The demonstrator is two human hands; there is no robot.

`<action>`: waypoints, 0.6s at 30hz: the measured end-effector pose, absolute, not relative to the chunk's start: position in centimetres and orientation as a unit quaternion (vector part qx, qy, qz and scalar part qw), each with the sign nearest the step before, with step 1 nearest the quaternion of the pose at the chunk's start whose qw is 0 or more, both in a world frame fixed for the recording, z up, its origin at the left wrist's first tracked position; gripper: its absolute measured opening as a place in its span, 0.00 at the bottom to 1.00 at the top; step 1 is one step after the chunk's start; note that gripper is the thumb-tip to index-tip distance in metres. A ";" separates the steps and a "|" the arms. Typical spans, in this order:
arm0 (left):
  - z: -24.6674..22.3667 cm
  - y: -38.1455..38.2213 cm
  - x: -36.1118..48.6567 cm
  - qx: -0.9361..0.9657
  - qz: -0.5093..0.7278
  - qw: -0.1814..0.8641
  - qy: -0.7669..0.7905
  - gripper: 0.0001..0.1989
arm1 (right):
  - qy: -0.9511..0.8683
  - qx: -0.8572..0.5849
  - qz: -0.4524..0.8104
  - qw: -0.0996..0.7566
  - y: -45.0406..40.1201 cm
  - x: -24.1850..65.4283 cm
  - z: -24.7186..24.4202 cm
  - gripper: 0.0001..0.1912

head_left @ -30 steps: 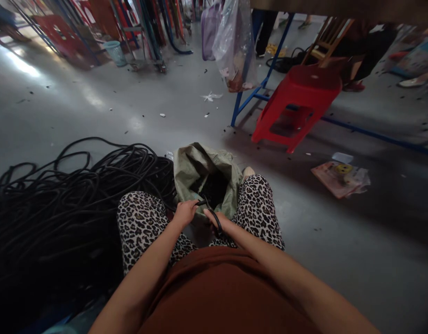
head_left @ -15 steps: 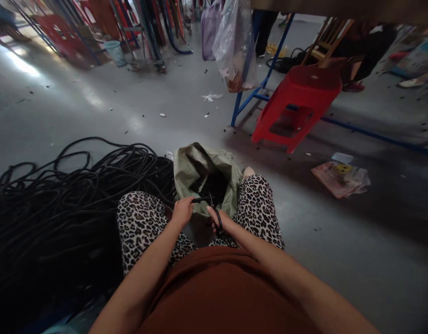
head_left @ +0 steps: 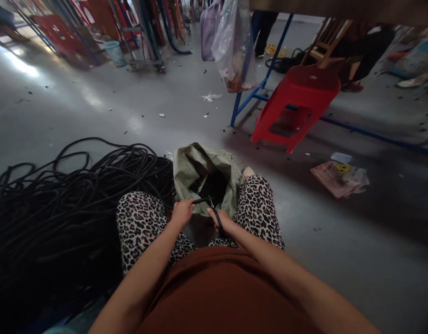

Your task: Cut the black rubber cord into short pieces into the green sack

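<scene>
My left hand (head_left: 182,212) is closed around a black cord (head_left: 200,201), whose end sticks out to the right over the near rim of an open sack. In my right hand (head_left: 220,220) are black-handled scissors (head_left: 218,219), their blades pointing up and left at the cord's end. The greenish sack (head_left: 183,169) stands between my knees, with dark pieces inside that are too dim to tell apart. A big tangled heap of black cord (head_left: 105,178) lies on the floor to the left of the sack.
A red stool (head_left: 299,99) stands at the right beside a blue-legged table (head_left: 339,11). Plastic bags hang from the table's edge. A flat printed packet (head_left: 337,178) lies on the floor at right. Farther back are a light blue basket (head_left: 114,53), racks and people's legs.
The scissors have shifted slightly at the cord's end, and the fingers of my right hand have moved a little on the handles. My left hand has hardly moved.
</scene>
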State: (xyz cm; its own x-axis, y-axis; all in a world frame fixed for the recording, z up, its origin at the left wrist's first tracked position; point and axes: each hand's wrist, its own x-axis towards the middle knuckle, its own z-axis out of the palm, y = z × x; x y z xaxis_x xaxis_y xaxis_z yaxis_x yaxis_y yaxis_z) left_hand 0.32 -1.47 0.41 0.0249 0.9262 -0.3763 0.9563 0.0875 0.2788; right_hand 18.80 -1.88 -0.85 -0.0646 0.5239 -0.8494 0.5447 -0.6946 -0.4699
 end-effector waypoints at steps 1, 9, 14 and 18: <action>0.4 -1.5 0.3 0.673 -0.033 0.240 0.698 0.19 | 0.392 0.685 -0.614 0.012 -1.9 18.8 -0.9 0.27; 0.7 -1.4 0.4 0.670 -0.049 0.244 0.699 0.19 | 0.412 0.682 -0.604 0.023 -2.0 19.1 -0.5 0.27; 0.8 -1.4 0.5 0.670 -0.057 0.240 0.700 0.19 | 0.403 0.691 -0.599 0.031 -2.0 19.1 -0.5 0.25; 0.9 -1.5 0.5 0.671 -0.060 0.242 0.698 0.19 | 0.407 0.686 -0.603 0.024 -2.2 19.1 -1.0 0.25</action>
